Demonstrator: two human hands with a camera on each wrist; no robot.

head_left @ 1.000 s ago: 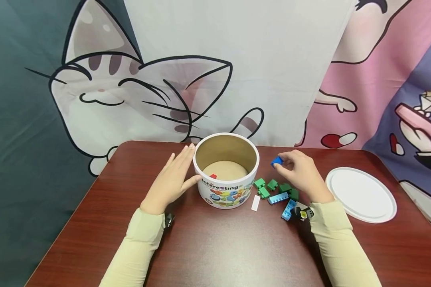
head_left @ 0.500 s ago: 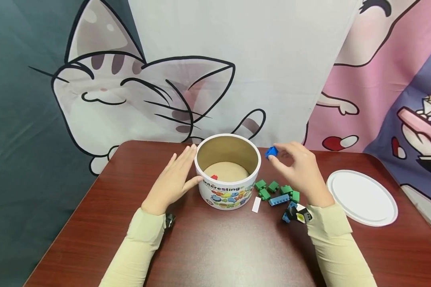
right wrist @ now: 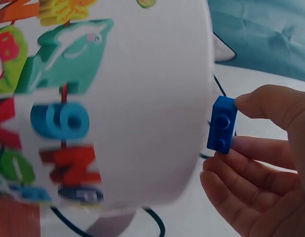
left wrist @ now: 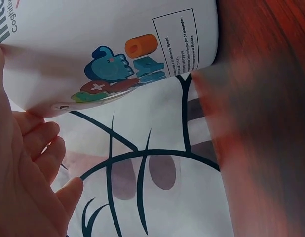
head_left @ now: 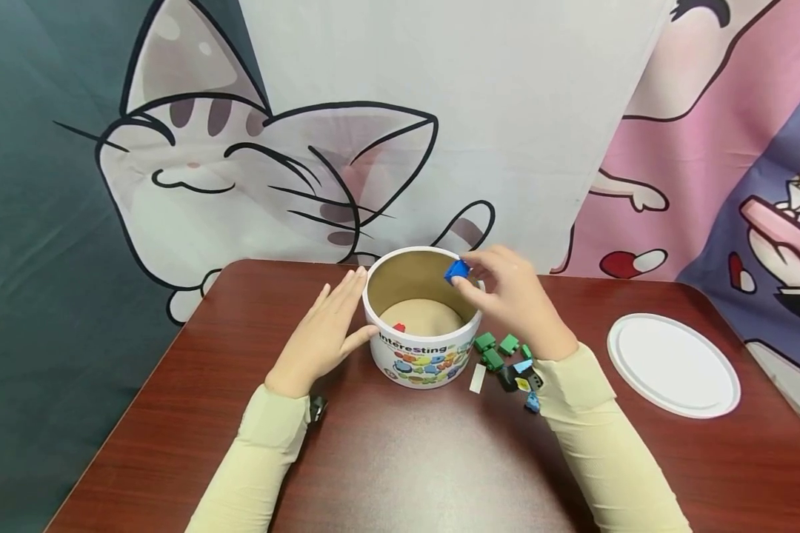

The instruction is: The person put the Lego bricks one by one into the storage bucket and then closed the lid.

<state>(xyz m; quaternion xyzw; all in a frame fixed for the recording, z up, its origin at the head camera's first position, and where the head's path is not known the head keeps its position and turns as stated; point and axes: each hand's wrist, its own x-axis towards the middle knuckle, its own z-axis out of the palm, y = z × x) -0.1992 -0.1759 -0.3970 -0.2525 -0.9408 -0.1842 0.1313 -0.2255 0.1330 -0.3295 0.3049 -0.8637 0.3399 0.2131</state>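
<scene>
My right hand (head_left: 513, 300) pinches a blue building brick (head_left: 457, 271) between thumb and fingers, over the right rim of a round white tub (head_left: 413, 363). In the right wrist view the brick (right wrist: 222, 124) shows two studs, beside the tub's printed wall (right wrist: 147, 113). Against the tub's left side my left hand (head_left: 323, 333) lies with straight fingers; the left wrist view has this hand (left wrist: 29, 173) touching the wall. A small red piece (head_left: 398, 327) is inside the tub, partly hidden by the front rim.
Right of the tub lie several green bricks (head_left: 492, 359), a light blue brick (head_left: 532, 402) and a white strip (head_left: 478, 378), some covered by the right wrist and its camera. A white round lid (head_left: 673, 366) rests farther right on the brown table (head_left: 400, 466).
My right hand has carried the blue brick left and up, from above the loose bricks to the tub's rim. The left hand stays in place on the tub.
</scene>
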